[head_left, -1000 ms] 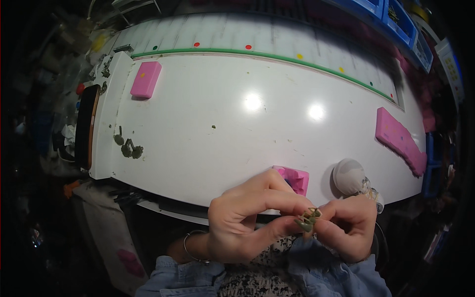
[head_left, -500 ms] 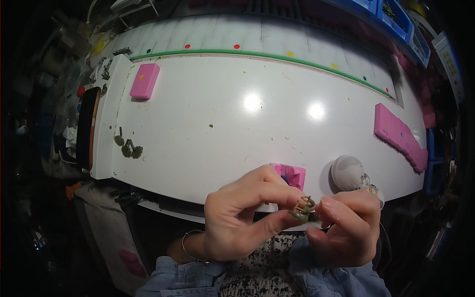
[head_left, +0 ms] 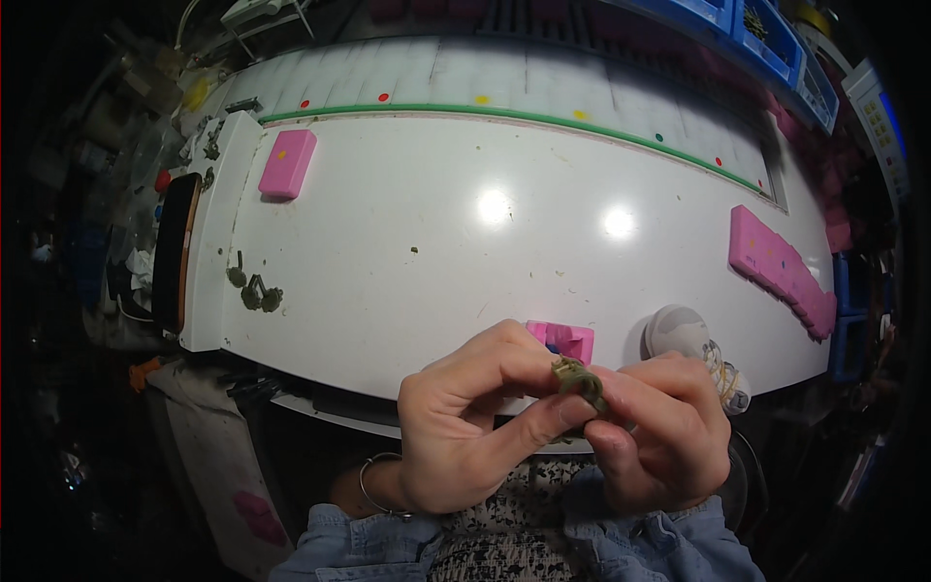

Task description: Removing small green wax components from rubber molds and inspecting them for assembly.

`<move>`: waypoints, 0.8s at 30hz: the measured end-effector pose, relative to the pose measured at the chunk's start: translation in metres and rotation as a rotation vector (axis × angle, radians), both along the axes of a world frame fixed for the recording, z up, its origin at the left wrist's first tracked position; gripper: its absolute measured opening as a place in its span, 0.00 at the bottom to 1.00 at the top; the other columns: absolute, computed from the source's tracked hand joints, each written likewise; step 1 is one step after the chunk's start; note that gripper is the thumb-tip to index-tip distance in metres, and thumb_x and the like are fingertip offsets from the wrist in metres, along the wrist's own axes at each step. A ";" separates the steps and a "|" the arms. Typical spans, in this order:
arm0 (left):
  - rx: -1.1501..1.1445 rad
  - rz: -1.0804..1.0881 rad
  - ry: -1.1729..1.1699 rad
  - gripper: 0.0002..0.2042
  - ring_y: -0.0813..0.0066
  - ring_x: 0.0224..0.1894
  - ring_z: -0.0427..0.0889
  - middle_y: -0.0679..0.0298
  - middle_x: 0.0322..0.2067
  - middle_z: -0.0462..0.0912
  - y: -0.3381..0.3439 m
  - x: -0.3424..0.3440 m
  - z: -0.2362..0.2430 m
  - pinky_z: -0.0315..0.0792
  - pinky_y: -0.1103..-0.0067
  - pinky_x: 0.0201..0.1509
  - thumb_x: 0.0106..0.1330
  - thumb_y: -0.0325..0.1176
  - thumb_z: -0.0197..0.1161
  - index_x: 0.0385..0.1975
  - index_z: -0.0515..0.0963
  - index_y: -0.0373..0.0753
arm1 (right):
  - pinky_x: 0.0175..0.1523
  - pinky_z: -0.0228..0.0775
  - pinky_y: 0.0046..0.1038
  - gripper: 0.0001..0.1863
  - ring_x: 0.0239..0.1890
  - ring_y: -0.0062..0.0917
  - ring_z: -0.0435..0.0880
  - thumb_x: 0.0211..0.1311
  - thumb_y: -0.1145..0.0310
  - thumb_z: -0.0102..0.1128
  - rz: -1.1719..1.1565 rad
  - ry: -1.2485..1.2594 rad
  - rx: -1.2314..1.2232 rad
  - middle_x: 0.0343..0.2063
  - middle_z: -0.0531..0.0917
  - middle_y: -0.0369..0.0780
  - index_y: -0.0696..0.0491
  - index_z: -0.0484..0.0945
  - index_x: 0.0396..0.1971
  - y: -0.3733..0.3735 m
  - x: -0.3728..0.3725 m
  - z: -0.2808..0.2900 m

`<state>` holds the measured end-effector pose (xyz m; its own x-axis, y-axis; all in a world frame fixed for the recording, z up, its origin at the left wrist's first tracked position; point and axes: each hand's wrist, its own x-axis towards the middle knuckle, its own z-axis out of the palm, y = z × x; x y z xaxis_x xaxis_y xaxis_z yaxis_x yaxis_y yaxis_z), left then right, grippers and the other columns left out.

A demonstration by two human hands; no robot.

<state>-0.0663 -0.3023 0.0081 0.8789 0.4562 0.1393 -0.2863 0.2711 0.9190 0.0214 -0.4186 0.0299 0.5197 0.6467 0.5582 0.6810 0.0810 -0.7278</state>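
Note:
In front of my body, my left hand [head_left: 465, 417] pinches a small olive-green moulded piece [head_left: 582, 382] between thumb and fingertips. The piece has thin curved parts and looks like wax. My right hand [head_left: 669, 422] is closed from the other side, its thumb and forefinger pressed on the piece. Fingertips cover much of it. Just beyond the hands lies an open pink mould [head_left: 572, 339] with a hollow and a bit of blue in it, partly hidden by my left hand. To its right rests a pale rounded bag [head_left: 679, 335] with a tied neck.
A pink block [head_left: 288, 165] lies at the far left of the white table [head_left: 407, 194]; a row of pink blocks [head_left: 776, 262] is at right. Several green pieces [head_left: 260, 294] lie at left, near a phone [head_left: 176, 252]. Behind a green strip runs a dotted white belt [head_left: 436, 78].
My right hand has moved left and its fingertips now press on the green piece, which has turned between my fingers. The belt's coloured dots have shifted left.

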 end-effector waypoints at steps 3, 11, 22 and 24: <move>0.032 0.017 0.007 0.07 0.80 0.32 0.74 0.60 0.29 0.75 0.000 0.001 0.001 0.69 0.87 0.35 0.52 0.19 0.62 0.31 0.75 0.30 | 0.23 0.68 0.18 0.19 0.20 0.23 0.76 0.35 0.80 0.68 0.013 0.091 0.014 0.24 0.78 0.42 0.61 0.78 0.34 0.001 0.001 0.001; 0.234 0.112 0.072 0.07 0.80 0.27 0.74 0.61 0.25 0.76 0.000 0.004 0.005 0.68 0.87 0.29 0.49 0.19 0.64 0.29 0.77 0.31 | 0.24 0.68 0.15 0.13 0.22 0.18 0.76 0.42 0.81 0.65 0.094 0.378 0.019 0.24 0.79 0.43 0.63 0.77 0.32 -0.004 0.011 0.000; 0.219 0.194 0.171 0.09 0.77 0.28 0.74 0.58 0.26 0.76 -0.010 0.009 0.017 0.67 0.83 0.31 0.49 0.22 0.65 0.29 0.73 0.30 | 0.26 0.68 0.16 0.08 0.24 0.19 0.76 0.52 0.84 0.52 0.271 1.078 0.227 0.27 0.76 0.45 0.66 0.72 0.33 -0.010 0.012 -0.005; 0.260 0.154 0.157 0.10 0.77 0.27 0.74 0.58 0.26 0.76 -0.005 0.009 0.015 0.67 0.84 0.31 0.48 0.23 0.65 0.29 0.73 0.30 | 0.25 0.68 0.16 0.07 0.24 0.19 0.76 0.53 0.84 0.51 0.288 1.161 0.207 0.28 0.76 0.46 0.66 0.71 0.33 -0.011 0.011 -0.004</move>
<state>-0.0576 -0.3074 0.0231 0.8223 0.5524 0.1365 -0.1547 -0.0138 0.9879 0.0321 -0.4295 0.0264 0.6313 0.7746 -0.0377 -0.4301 0.3093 -0.8481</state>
